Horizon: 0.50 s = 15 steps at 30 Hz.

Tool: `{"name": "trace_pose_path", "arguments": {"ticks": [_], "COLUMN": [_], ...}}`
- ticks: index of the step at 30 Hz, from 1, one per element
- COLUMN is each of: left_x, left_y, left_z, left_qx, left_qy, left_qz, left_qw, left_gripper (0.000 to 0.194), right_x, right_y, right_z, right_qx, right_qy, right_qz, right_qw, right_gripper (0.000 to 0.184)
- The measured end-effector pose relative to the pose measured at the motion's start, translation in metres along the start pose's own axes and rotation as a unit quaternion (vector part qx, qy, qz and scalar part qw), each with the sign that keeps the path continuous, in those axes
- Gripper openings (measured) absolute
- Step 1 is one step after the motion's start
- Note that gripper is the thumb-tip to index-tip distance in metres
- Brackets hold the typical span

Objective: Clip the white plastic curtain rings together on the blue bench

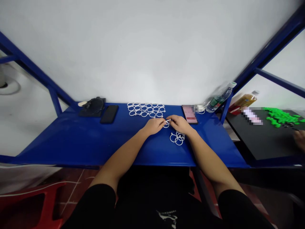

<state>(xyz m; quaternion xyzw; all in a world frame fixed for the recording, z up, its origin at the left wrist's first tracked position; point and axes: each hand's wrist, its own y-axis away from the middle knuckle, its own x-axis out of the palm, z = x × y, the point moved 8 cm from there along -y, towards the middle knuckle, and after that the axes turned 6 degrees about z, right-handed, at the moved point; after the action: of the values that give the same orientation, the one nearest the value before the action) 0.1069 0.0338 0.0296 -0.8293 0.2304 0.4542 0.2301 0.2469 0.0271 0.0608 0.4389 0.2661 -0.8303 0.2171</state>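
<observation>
Between my two hands is a white ring (166, 125) with a small knob on it. My left hand (154, 126) pinches its left side with closed fingers. On the opposite side my right hand (179, 124) grips the ring near the knob, fingers also closed. Just below my right hand, a few loose white rings (179, 141) lie overlapping on the blue table (78, 143). Farther back, against the wall, several more white rings (144, 114) are laid side by side in rows.
A black phone (109, 114) and a dark flat object (94, 107) lie at the back left. At the right are a lit phone (190, 114), a white cable (200, 108) and a leaning bottle (220, 98). A neighbouring dark table (257, 140) holds green pieces (281, 117); another person's hand (299, 138) is there.
</observation>
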Motion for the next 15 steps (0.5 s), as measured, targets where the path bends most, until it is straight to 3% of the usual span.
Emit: {"name": "trace_pose_path", "arguments": {"ticks": [8, 15], "left_x": [-0.0004, 0.0023], "left_y": [-0.0009, 0.0000], "left_z": [-0.0022, -0.0051], "left_qx": [0.001, 0.011], "left_qy": [0.013, 0.003], "left_qz": [0.011, 0.020], "left_qw": [1.000, 1.000], "left_gripper": [0.029, 0.028], "right_x": [-0.0010, -0.0011], "right_y": [0.0002, -0.0011], "right_z": [0.0057, 0.0042], "right_qx": [-0.037, -0.024], "right_qy": [-0.027, -0.034], "right_qz": [0.004, -0.022], "right_qw": [0.999, 0.999], "right_gripper": [0.036, 0.031]}}
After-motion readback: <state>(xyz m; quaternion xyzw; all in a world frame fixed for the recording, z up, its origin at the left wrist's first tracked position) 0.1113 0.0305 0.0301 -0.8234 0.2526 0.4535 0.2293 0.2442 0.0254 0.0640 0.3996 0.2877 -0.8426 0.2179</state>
